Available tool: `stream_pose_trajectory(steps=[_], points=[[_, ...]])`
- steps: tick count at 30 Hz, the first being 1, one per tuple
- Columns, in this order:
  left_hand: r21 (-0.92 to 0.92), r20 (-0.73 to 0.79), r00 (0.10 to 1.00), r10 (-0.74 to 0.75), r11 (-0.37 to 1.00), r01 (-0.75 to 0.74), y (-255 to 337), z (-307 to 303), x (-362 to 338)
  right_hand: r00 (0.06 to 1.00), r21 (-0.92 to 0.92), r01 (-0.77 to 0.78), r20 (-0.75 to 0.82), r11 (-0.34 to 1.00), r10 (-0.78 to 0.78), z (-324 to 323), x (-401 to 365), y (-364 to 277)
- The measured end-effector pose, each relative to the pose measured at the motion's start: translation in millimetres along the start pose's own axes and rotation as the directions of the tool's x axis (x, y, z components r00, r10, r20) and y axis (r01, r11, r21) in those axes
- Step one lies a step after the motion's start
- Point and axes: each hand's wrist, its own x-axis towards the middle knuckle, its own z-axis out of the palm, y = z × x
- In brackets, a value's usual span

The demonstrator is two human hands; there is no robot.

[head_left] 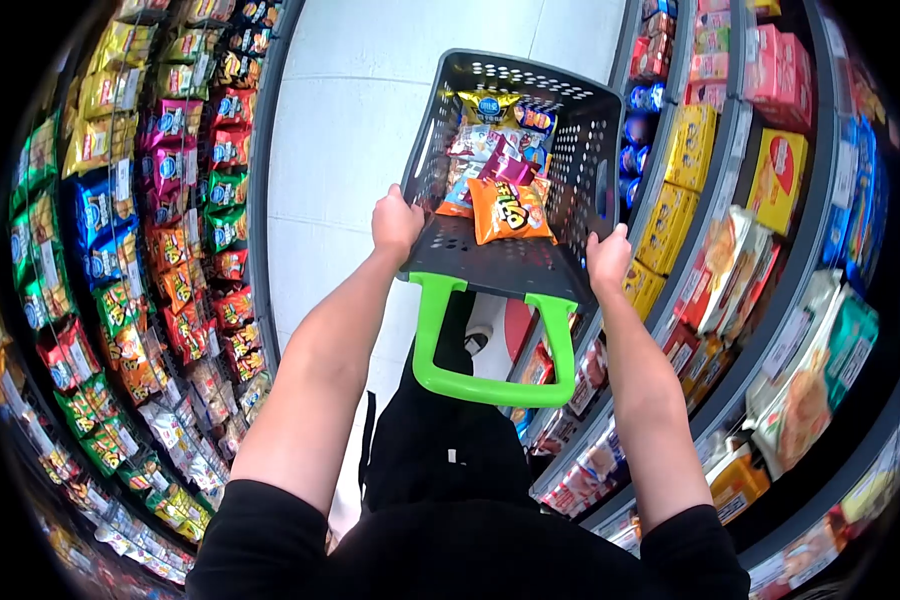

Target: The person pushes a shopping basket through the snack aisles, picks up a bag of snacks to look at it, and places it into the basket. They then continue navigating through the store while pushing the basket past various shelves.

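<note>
A dark grey perforated shopping basket is held out in front of me, its green handle folded toward my body. My left hand is closed around the basket's left rim. On the opposite rim, my right hand grips too, thumb on top. Inside lie several snack bags: an orange bag in front, a purple-red packet behind it, pale blue-and-white packets, and a gold-and-blue bag at the far end.
Shelves of hanging snack bags line the aisle's left side. To the right, close to the basket, shelves hold yellow boxes, pink packs and biscuit bags. White floor runs between them. One shoe shows below the basket.
</note>
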Motion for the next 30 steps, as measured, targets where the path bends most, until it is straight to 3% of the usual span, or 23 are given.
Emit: stream_pose_trajectory(steps=[14, 25, 30], points=[[0.019, 0.004, 0.999, 0.044, 0.999, -0.044, 118, -32, 148, 0.998, 0.081, -0.07, 0.01, 0.994, 0.069, -48, 155, -84], [0.012, 0.029, 0.998, 0.056, 0.998, -0.056, 188, -69, 234, 0.994, 0.035, -0.108, 0.018, 0.994, 0.108, -80, 241, -140], [0.037, 0.024, 0.999, 0.047, 0.998, -0.048, 220, -78, 280, 0.998, 0.081, -0.055, 0.019, 0.995, 0.054, -98, 292, -167]])
